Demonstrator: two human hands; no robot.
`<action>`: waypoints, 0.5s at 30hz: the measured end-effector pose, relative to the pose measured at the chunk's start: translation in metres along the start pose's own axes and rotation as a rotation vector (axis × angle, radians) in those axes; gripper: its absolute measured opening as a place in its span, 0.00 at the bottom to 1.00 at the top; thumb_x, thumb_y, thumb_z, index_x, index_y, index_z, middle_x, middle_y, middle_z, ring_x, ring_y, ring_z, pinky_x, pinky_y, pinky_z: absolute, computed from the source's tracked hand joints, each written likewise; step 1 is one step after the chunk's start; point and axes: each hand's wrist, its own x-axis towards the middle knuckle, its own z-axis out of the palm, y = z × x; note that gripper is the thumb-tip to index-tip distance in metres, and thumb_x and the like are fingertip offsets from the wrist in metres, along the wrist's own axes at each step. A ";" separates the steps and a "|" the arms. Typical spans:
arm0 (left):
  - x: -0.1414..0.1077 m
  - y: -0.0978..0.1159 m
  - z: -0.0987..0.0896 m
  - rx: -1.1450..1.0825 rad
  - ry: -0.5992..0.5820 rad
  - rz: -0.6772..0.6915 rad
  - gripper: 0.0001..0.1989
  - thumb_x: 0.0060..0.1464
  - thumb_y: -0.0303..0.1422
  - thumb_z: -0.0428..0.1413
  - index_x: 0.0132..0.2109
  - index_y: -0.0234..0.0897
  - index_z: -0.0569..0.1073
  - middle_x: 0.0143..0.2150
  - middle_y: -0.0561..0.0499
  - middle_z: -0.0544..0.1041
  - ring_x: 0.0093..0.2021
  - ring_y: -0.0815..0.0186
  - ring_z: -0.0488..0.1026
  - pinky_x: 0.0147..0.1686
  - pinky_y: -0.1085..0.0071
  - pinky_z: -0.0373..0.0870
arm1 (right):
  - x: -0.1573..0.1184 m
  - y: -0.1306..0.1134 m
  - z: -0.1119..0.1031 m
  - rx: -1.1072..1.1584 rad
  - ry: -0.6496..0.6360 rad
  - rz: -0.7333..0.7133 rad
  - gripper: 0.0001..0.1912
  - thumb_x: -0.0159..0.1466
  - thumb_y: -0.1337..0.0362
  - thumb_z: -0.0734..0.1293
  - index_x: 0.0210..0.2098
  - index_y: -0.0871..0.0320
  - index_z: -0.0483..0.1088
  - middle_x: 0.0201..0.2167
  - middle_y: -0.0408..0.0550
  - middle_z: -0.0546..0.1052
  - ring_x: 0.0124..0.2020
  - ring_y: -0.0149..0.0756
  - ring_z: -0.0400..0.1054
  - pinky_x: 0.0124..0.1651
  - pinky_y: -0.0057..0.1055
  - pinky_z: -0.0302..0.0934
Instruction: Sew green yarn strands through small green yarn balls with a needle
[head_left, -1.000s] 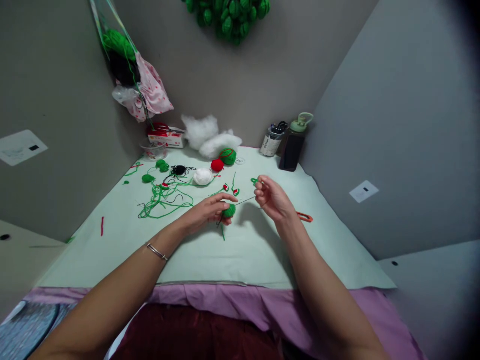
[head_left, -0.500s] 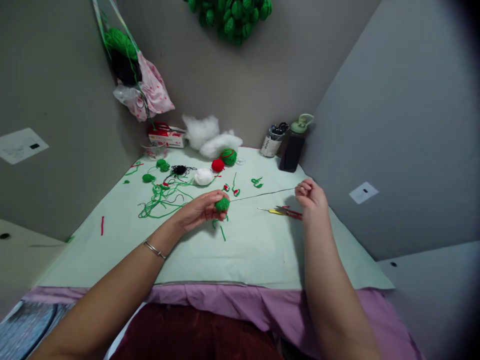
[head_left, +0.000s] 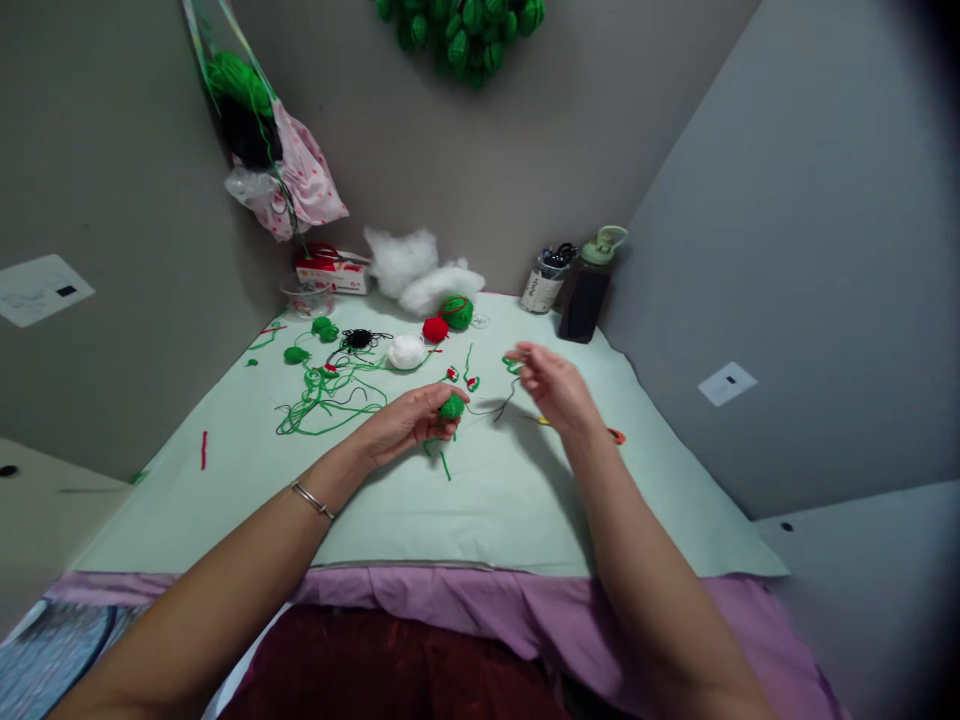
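My left hand is closed around a small green crocheted ball, which shows between thumb and fingers. A thin dark thread runs from the ball, sags slackly over the table, and rises to my right hand. The right fingertips are pinched together at the thread's end; whether a needle is in them is too small to tell. Under my right forearm lie a yellow-handled tool and an orange-red handle, both partly hidden. Two small red, white and green crocheted pieces lie just beyond the ball.
Farther back are a white yarn ball, a red ball, a green ball and white stuffing. Tangled green yarn spreads at left. A dark bottle and a pen cup stand at back right.
My right hand has moved left, toward the ball, and the thread has gone from taut to slack. My left hand still holds the ball in nearly the same place, slightly turned.
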 end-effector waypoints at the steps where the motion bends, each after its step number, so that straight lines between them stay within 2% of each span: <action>1: 0.001 0.000 0.000 -0.002 0.009 0.000 0.18 0.58 0.45 0.63 0.47 0.35 0.78 0.36 0.51 0.73 0.31 0.73 0.73 0.36 0.76 0.74 | -0.006 0.007 0.012 -0.103 -0.125 0.022 0.13 0.61 0.56 0.74 0.38 0.59 0.77 0.33 0.48 0.79 0.24 0.24 0.66 0.24 0.20 0.60; 3: 0.001 -0.001 0.000 -0.007 0.031 0.001 0.18 0.56 0.44 0.65 0.46 0.34 0.78 0.39 0.49 0.75 0.31 0.73 0.72 0.36 0.76 0.74 | -0.016 0.018 0.029 -0.313 -0.336 0.089 0.18 0.62 0.50 0.73 0.39 0.60 0.78 0.30 0.48 0.79 0.26 0.28 0.69 0.27 0.23 0.62; 6: 0.002 0.000 -0.001 -0.001 0.027 -0.015 0.20 0.56 0.45 0.65 0.47 0.33 0.79 0.44 0.44 0.78 0.33 0.72 0.73 0.38 0.75 0.75 | -0.023 0.020 0.032 -0.526 -0.517 0.109 0.22 0.65 0.46 0.69 0.38 0.60 0.78 0.28 0.46 0.76 0.28 0.29 0.68 0.32 0.26 0.62; 11: -0.001 0.000 -0.005 0.019 -0.125 -0.093 0.22 0.52 0.43 0.68 0.50 0.34 0.80 0.49 0.40 0.79 0.41 0.65 0.77 0.47 0.66 0.76 | -0.023 -0.001 0.018 -0.711 -0.697 0.046 0.22 0.68 0.47 0.65 0.36 0.60 0.77 0.26 0.43 0.70 0.28 0.30 0.60 0.33 0.27 0.57; 13: -0.002 0.000 -0.007 0.043 -0.171 -0.117 0.22 0.52 0.39 0.69 0.52 0.35 0.79 0.51 0.41 0.79 0.44 0.64 0.78 0.50 0.64 0.75 | -0.022 -0.008 0.014 -0.785 -0.746 0.010 0.22 0.69 0.48 0.65 0.36 0.60 0.77 0.28 0.44 0.71 0.30 0.31 0.60 0.36 0.28 0.57; 15: -0.003 0.000 -0.008 0.057 -0.167 -0.113 0.20 0.53 0.37 0.68 0.52 0.35 0.79 0.50 0.41 0.79 0.43 0.64 0.78 0.50 0.65 0.75 | -0.022 -0.010 0.011 -0.836 -0.814 -0.013 0.20 0.69 0.49 0.65 0.37 0.60 0.78 0.33 0.46 0.74 0.34 0.33 0.64 0.41 0.30 0.59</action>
